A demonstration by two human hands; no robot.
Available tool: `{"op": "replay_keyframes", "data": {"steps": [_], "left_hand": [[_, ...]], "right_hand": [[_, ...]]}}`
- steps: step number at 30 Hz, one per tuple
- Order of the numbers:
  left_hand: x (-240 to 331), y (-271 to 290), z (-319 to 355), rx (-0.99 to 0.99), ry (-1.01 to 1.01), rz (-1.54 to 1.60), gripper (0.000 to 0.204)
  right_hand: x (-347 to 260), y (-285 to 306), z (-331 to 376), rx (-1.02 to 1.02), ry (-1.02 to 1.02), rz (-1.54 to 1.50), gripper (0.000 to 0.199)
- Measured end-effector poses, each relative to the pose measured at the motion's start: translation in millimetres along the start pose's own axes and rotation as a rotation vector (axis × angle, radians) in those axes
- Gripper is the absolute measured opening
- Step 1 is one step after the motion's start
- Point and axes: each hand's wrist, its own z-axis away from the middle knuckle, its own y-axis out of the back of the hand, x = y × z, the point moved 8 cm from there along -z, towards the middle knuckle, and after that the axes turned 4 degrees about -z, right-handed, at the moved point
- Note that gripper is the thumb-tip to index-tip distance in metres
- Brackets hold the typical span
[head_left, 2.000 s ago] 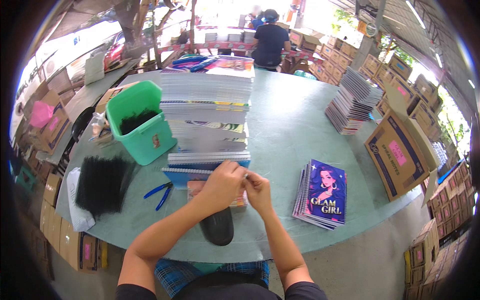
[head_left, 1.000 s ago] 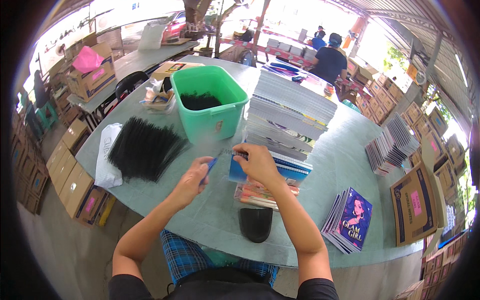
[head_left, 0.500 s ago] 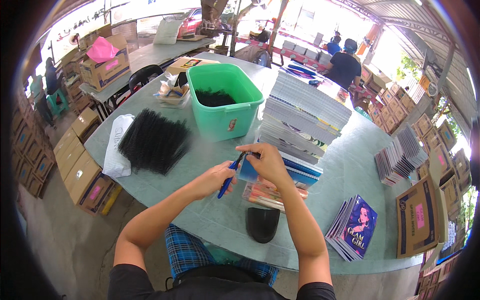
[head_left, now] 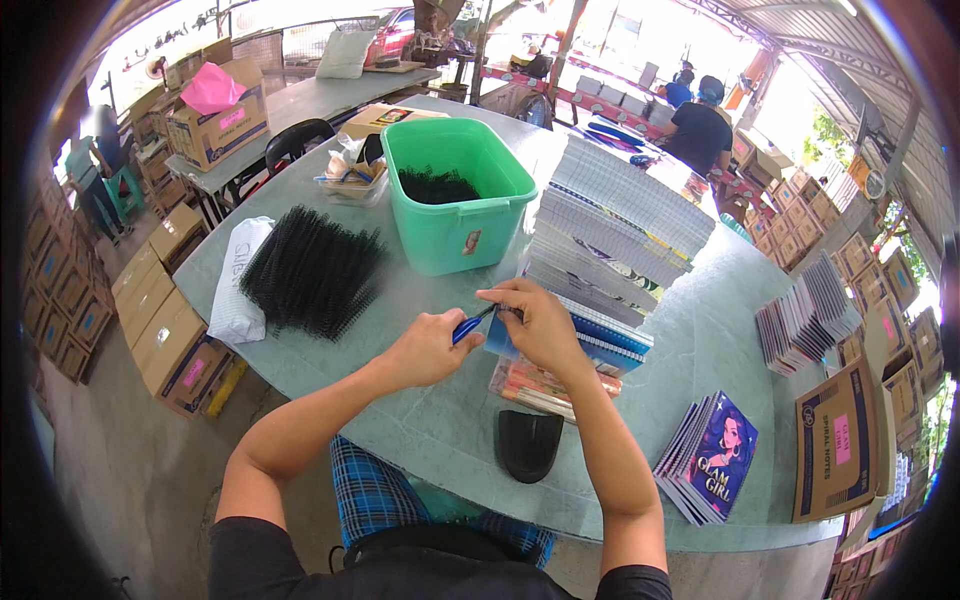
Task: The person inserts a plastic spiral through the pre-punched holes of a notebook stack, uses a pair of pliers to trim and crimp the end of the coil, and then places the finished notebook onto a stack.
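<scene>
Just below the green plastic tub [head_left: 455,205], toward the person, both hands meet over the pale round table [head_left: 440,420]. Only the head view shows this moment. The left hand [head_left: 425,348] is closed around the blue handles of a small plier-like tool [head_left: 470,323], whose tip points toward the other hand. The right hand [head_left: 535,322] is curled over the edge of a blue spiral notebook [head_left: 600,340], pinching it where the tool's tip reaches; whether the tip touches the binding I cannot tell. That notebook lies on top of a short pile beside a tall leaning stack of notebooks [head_left: 620,225], which stands right of the tub and nearly against it.

Inside the tub sits a dark heap of black binding coils [head_left: 438,186]. Left of the tub, a larger spread of the same black coils [head_left: 312,270] rests partly on a white bag [head_left: 238,285]. Farther from the tub, near the table's front edge, lies a black curved object [head_left: 528,442], and right of that a fanned pile of purple-covered notebooks [head_left: 715,455]. Well right of the tub, another notebook stack [head_left: 810,312] stands by an open cardboard box [head_left: 835,440]. Beyond the tub, at a far table, a person in a dark shirt [head_left: 700,125] faces away.
</scene>
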Motion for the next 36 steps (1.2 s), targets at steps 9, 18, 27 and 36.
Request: {"op": "replay_keyframes", "data": {"steps": [9, 18, 27, 36], "left_hand": [[9.0, -44.1, 27.5, -0.690, 0.611, 1.480, 0.045], [-42.5, -10.9, -6.7, -0.202, 0.288, 0.703, 0.019], [-45.8, -5.4, -76.5, 0.012, 0.248, 0.949, 0.018], [-85.2, 60.8, -110.8, 0.472, 0.040, 0.378, 0.043]], "right_hand": [[10.2, 10.9, 5.8, 0.232, -0.038, 0.097, 0.015], [-6.5, 6.0, 14.1, 0.182, 0.167, 0.129, 0.012], [-9.5, -10.4, 26.7, 0.065, 0.176, 0.136, 0.014], [9.4, -12.7, 28.8, 0.020, 0.146, 0.166, 0.012]]}}
